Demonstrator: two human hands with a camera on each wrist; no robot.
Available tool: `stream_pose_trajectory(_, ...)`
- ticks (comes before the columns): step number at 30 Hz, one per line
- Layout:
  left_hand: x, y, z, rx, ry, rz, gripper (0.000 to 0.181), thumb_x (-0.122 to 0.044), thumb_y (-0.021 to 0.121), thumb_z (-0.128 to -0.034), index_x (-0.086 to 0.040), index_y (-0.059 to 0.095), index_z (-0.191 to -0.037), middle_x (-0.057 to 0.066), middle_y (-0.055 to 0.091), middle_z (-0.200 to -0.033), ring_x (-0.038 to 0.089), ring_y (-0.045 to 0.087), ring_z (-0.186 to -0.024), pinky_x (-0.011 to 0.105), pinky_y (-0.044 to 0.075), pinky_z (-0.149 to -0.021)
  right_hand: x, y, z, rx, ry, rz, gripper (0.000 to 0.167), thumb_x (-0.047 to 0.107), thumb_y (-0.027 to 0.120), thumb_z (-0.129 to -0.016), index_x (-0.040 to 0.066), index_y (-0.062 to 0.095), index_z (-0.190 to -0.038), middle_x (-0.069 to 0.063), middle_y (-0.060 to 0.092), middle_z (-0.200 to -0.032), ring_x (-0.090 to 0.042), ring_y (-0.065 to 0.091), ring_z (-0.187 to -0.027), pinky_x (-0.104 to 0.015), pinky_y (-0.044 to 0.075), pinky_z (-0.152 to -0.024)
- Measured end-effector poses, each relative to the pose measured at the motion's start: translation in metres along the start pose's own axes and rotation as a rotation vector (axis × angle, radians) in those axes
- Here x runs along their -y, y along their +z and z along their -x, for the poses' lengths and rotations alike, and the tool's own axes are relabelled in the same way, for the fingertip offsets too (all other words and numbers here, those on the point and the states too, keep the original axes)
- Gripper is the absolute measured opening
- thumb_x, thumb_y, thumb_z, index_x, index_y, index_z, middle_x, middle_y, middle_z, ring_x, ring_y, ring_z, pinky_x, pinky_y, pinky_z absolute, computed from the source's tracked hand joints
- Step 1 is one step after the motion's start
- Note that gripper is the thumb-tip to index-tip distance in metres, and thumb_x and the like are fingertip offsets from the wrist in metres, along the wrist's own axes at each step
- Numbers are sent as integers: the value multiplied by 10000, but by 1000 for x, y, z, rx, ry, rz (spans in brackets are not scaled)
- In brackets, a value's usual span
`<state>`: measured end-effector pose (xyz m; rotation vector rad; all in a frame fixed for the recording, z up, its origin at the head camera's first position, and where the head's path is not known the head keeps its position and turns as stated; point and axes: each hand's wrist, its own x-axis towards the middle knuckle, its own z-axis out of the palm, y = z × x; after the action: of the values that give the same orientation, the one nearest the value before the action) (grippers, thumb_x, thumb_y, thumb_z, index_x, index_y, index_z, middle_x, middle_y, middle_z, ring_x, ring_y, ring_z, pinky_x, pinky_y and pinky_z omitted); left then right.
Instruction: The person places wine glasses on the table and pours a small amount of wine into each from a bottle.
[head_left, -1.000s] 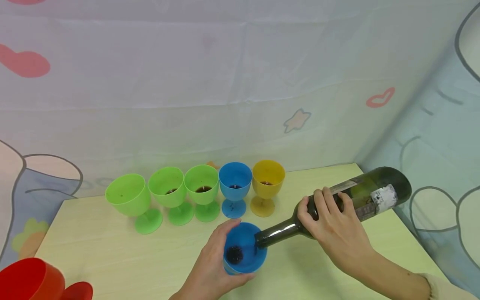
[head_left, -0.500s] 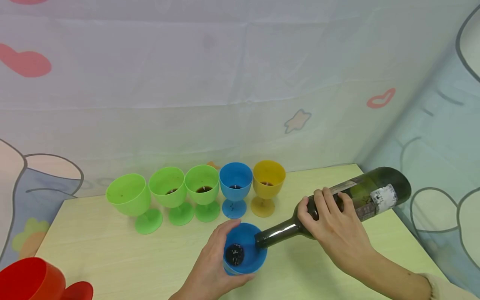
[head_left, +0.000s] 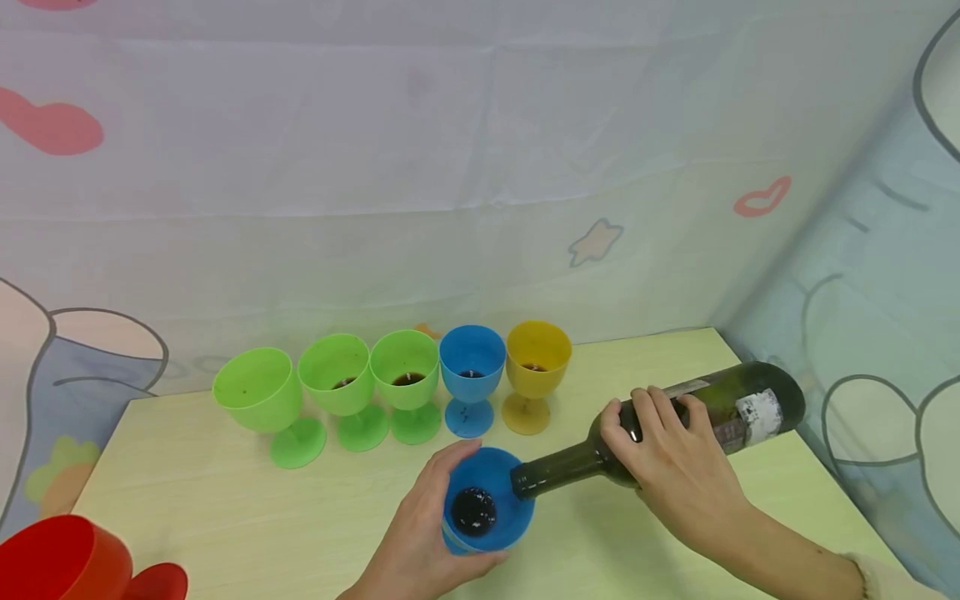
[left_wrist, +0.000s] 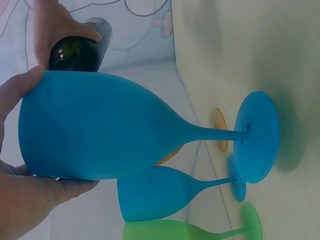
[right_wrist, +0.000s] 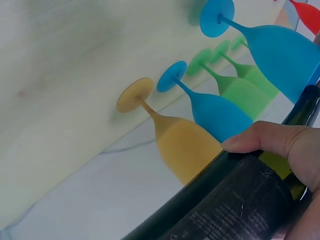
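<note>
My left hand (head_left: 427, 521) grips a blue goblet (head_left: 504, 508) near its rim, thumb and fingers spread round the bowl. Dark liquid (head_left: 474, 511) lies in the bottom of the bowl. In the left wrist view the foot (left_wrist: 256, 136) of this goblet seems held just off the table, a shadow beside it. My right hand (head_left: 678, 467) holds a dark green wine bottle (head_left: 750, 404) round its shoulder. The bottle slants, base up to the right, its mouth (head_left: 522, 482) at the goblet's right rim. In the right wrist view a dark printed label (right_wrist: 240, 202) shows on the bottle.
Behind the hands stands a row of goblets: several green ones (head_left: 258, 392), a blue one (head_left: 471, 362) and a yellow one (head_left: 537, 358). Most have a little dark liquid inside. A red goblet (head_left: 63, 558) lies at the front left of the pale table (head_left: 225, 517). Printed cloth (head_left: 375, 167) hangs behind.
The bottle's base has dropped a little, so it slants less steeply. A thin dark trickle seen at its mouth one second ago no longer shows. The pool in the goblet looks slightly larger.
</note>
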<state>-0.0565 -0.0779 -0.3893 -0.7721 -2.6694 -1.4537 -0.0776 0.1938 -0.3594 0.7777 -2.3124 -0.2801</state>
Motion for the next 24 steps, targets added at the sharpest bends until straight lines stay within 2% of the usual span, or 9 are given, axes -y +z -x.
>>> stream_pose_trajectory(4,-1,-1,1,-4,-4,8,887,-324,820,-658,-193,296,-1362,9,375,-1348,247,414,-1181,483,425,-896,1,2,2,22,24,-63,731,160,845,-439,32,446,-1037,-235,503,-915,-370,516,-838,-524,412,-677)
stream_pose_trajectory(11,0,-2,3,-31,9,31,887,-338,823,-652,-207,305,-1360,-8,390,-1337,229,422,-1173,483,431,-882,5,6,6,98,91,-165,755,205,878,-420,40,452,-1022,-212,517,-922,-352,523,-848,-497,386,-688)
stream_pose_trajectory(20,1,-2,4,-24,-46,46,878,-383,806,-662,-192,309,-1361,17,387,-1343,288,410,-1183,519,412,-888,6,10,12,225,190,-273,759,215,872,-426,75,441,-1035,-180,508,-954,-333,509,-881,-487,381,-693)
stream_pose_trajectory(24,2,-4,5,-29,-78,53,880,-387,807,-659,-202,309,-1361,16,392,-1342,311,404,-1189,536,406,-889,3,12,14,245,242,-330,734,214,846,-443,75,462,-1053,-167,514,-964,-322,506,-896,-492,372,-719)
